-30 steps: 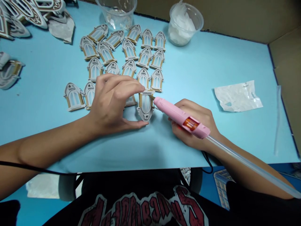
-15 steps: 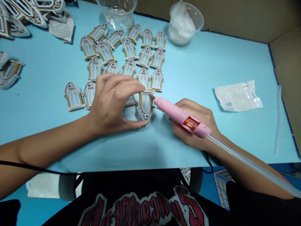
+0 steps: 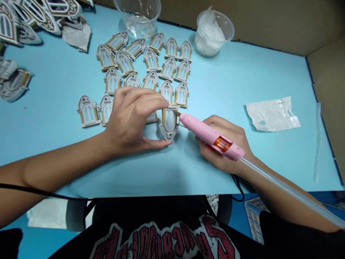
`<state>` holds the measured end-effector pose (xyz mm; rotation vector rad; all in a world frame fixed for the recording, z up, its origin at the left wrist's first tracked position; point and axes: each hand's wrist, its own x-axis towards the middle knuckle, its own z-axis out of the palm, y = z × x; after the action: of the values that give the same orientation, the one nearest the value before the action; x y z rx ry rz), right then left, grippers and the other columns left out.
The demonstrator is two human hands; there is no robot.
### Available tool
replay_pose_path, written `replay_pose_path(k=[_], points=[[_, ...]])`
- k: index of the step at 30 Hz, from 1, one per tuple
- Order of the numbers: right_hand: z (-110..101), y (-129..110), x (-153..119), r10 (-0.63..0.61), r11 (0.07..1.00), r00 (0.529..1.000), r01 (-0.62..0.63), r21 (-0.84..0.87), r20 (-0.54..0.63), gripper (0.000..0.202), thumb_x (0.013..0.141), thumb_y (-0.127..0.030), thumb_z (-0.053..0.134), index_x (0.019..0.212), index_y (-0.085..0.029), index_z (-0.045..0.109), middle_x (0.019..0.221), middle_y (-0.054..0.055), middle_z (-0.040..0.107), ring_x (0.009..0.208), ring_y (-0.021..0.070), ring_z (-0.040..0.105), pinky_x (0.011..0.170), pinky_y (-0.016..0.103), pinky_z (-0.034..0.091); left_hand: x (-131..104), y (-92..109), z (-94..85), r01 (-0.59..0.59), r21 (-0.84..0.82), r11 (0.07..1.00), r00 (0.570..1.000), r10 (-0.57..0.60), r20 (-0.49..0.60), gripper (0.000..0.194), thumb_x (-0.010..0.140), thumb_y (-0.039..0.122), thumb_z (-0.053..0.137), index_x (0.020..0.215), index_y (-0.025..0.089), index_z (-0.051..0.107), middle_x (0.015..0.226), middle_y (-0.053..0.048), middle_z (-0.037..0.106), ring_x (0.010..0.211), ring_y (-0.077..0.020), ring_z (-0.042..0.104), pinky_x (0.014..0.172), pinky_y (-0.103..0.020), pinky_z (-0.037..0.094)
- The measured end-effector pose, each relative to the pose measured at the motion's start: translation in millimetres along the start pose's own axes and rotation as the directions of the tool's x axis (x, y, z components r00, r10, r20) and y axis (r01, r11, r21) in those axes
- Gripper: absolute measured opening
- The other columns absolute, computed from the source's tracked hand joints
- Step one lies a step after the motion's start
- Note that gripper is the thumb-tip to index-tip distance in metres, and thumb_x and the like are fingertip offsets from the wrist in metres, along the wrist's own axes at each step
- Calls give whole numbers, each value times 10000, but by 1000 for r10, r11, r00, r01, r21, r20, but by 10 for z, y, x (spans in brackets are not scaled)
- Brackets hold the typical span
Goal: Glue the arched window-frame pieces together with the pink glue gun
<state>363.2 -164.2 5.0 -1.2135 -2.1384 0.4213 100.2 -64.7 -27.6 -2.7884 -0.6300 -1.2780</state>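
My left hand (image 3: 136,120) grips a small arched window frame (image 3: 169,124) between thumb and forefinger, its pointed end turned toward me. In my right hand (image 3: 226,140) is a pink hot glue gun (image 3: 207,133) with a long clear glue stick (image 3: 280,183) coming out of its rear. The gun's metal nozzle is at the upper right part of the held frame; whether they touch I cannot tell. Several similar window frames (image 3: 151,60) lie in loose rows just beyond my left hand, which partly hides some of them.
At the back stand two clear plastic tubs, one (image 3: 138,21) with scraps and one (image 3: 211,37) with white material. A torn white plastic bag (image 3: 272,114) and a spare glue stick (image 3: 317,142) lie right. Larger ornate frames (image 3: 35,18) pile up far left. Cardboard walls (image 3: 269,25) border the table.
The whole view has shifted slightly. Both hands hold nearly the same pose, the nozzle still at the upper right of the held frame.
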Motion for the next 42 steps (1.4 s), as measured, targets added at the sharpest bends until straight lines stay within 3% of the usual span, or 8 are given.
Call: replay_pose_path(k=[7,12,32,37,42], points=[[13,5,-8,-1,1000,1000,1,-7,-2,229,799,-86,624,898,-282,557,885,28,663,698,197,653,576,360,555,4,-20,-4,-59,-5,998,998,59,-10,732,849,598,813,1354,209,454,1187,-104,776,1141,-294,738,958,-471,462],[12,18,-6,-29,1000,1000,29,11,2,235,779,-73,625,892,-268,559,895,22,653,708,184,657,599,345,551,1,-20,-18,-35,-6,999,999,35,20,737,864,619,794,1383,263,411,1234,-66,768,1168,-277,724,980,-471,454],[41,37,-6,-51,999,998,52,11,-26,153,843,-168,630,921,-271,549,888,25,628,735,201,621,613,359,512,6,-13,5,-52,-9,999,998,51,-28,706,871,635,778,1353,234,455,1198,-86,779,1141,-283,739,957,-472,466],[40,37,-6,-42,999,999,42,24,-5,186,807,-126,612,904,-266,536,878,23,619,718,195,611,602,346,502,7,-12,7,-50,-12,999,999,49,-20,675,888,585,780,1350,219,450,1194,-92,774,1141,-284,738,956,-468,459],[48,34,-7,-44,999,999,45,18,-14,195,803,-125,614,913,-270,547,890,20,626,722,197,616,618,348,511,5,-12,17,-54,-2,999,998,54,-35,698,876,634,769,1351,237,448,1188,-73,782,1133,-275,740,952,-461,465]])
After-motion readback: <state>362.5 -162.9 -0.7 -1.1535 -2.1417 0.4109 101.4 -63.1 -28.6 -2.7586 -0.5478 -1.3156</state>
